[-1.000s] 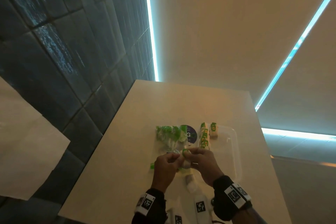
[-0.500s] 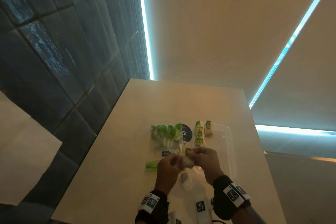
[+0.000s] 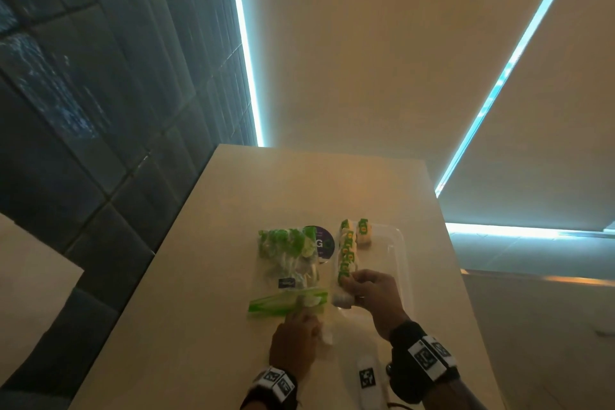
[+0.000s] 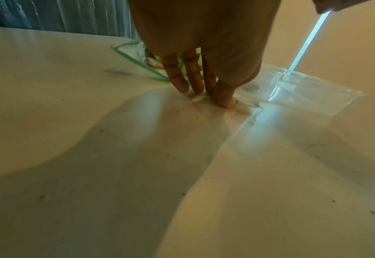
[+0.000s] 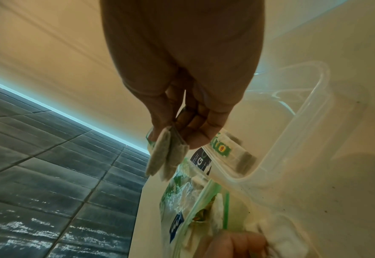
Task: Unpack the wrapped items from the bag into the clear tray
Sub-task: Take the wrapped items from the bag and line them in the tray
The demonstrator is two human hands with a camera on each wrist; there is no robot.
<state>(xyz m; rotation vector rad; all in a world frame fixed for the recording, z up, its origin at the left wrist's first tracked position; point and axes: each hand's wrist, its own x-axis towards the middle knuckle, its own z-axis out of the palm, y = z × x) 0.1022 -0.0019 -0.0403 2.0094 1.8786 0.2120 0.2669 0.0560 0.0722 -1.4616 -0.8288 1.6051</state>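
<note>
A clear zip bag (image 3: 288, 256) with a green seal lies on the table and holds several green-wrapped items; it also shows in the wrist views (image 4: 138, 57) (image 5: 182, 200). To its right the clear tray (image 3: 401, 256) (image 5: 292, 139) (image 4: 303, 90) holds a row of tea bags (image 3: 347, 248). My right hand (image 3: 346, 283) (image 5: 175, 137) pinches a tea bag (image 3: 342, 299) (image 5: 166, 157) over the near end of that row. My left hand (image 3: 296, 339) (image 4: 213, 97) is at the bag's mouth, fingertips and thumb pinching a white wrapper (image 4: 197, 98) (image 3: 325, 337) on the table.
A round dark label (image 3: 321, 241) shows between bag and tray. A white tagged device (image 3: 366, 376) lies near the table's front edge. Dark tiled wall runs along the left; the table (image 3: 299, 183) drops off on its left and right sides.
The hands were joined on one item over the bag's mouth. They have parted: the right carried the tea bag over the tray, the left drew back toward me with the wrapper.
</note>
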